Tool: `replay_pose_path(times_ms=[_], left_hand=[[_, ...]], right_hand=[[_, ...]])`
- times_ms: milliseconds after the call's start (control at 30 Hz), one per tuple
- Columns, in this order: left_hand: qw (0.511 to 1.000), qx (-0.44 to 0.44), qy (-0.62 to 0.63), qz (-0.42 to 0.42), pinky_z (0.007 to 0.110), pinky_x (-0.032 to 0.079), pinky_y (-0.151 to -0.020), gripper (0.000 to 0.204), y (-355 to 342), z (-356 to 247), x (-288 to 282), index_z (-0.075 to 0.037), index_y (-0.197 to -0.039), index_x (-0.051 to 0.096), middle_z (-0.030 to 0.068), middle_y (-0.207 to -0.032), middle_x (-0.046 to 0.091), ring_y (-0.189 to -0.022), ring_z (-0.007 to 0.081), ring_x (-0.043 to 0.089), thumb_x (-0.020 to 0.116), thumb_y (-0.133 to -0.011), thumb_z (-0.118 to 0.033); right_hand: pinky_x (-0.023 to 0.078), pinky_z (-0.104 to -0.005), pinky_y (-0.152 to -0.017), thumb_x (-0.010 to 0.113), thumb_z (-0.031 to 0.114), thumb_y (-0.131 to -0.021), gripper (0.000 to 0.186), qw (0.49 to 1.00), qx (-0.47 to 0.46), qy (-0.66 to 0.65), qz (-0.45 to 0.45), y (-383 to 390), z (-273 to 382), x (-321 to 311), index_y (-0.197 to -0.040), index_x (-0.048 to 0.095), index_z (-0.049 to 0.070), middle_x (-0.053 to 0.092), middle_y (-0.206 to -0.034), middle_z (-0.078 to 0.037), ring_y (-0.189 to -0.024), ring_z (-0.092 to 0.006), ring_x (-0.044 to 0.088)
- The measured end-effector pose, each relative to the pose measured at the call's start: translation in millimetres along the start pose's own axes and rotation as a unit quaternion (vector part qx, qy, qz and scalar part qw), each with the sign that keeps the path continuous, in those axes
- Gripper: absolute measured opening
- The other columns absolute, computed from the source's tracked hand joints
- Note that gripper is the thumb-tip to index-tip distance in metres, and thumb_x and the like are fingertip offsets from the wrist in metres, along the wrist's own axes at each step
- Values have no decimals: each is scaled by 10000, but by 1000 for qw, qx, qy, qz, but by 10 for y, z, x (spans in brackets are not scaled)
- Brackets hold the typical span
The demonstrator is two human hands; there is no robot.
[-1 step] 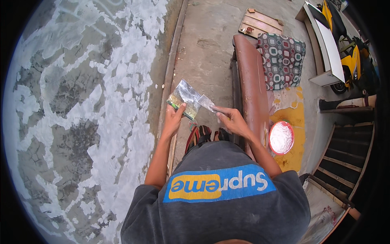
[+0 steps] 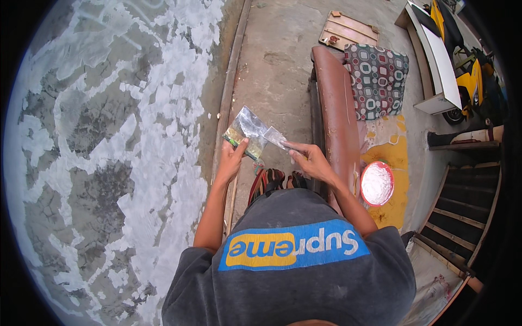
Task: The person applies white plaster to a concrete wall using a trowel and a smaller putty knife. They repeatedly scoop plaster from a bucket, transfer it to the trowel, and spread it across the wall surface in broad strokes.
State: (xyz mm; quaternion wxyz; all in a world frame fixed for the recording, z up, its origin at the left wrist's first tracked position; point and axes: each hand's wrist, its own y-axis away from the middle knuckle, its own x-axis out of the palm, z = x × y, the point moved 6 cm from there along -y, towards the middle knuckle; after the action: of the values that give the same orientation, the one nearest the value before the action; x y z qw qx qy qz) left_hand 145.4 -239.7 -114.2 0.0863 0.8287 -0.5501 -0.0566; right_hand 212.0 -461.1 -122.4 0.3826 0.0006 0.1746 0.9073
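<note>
My left hand is closed on the lower edge of a wide, flat putty blade, thumb on top. The blade's surface is greyish and shiny, with a yellowish part and a green strip near my fingers. In my right hand is a small putty knife, its handle mostly covered by my fingers. The knife's pale, smeared blade rests against or just over the wide blade's right side; I cannot tell whether they touch. White putty fills a red-rimmed tub to my right.
A wall patched with white putty runs along my left. On my right stands a worn brown padded bench, beside a patterned cushion. Farther right are a white board-like piece, a yellow-and-black motorbike and a slatted wooden frame.
</note>
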Motion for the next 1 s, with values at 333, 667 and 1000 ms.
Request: replay_pose_path(times_ms=[333, 667, 1000], left_hand=[[979, -52, -151, 129, 301, 472, -885, 384, 95, -2, 228, 21, -1273, 471, 72, -1163, 577, -1042, 143, 550, 590, -942, -133], [996, -79, 22, 33, 320, 515, -838, 416, 44, -101, 164, -28, -1278, 450, 63, -1191, 577, -1045, 145, 582, 622, -922, -158], [982, -60, 150, -97, 295, 563, -712, 500, -121, 161, -297, -19, -1361, 345, 103, -1198, 559, -1017, 170, 596, 588, -930, -95]], right_hand=[[486, -289, -814, 555, 96, -931, 328, 983, -171, -9, -65, -151, 366, -47, -1252, 604, 57, 679, -1134, -151, -889, -111, 599], [476, -319, -892, 550, 71, -925, 319, 987, -151, 30, -41, 40, 174, -106, -1237, 614, 55, 634, -1194, -201, -1092, -214, 613], [492, -301, -804, 534, 62, -924, 319, 982, -172, 47, -55, -75, 498, -139, -1230, 622, 69, 688, -1066, -186, -860, -151, 638]])
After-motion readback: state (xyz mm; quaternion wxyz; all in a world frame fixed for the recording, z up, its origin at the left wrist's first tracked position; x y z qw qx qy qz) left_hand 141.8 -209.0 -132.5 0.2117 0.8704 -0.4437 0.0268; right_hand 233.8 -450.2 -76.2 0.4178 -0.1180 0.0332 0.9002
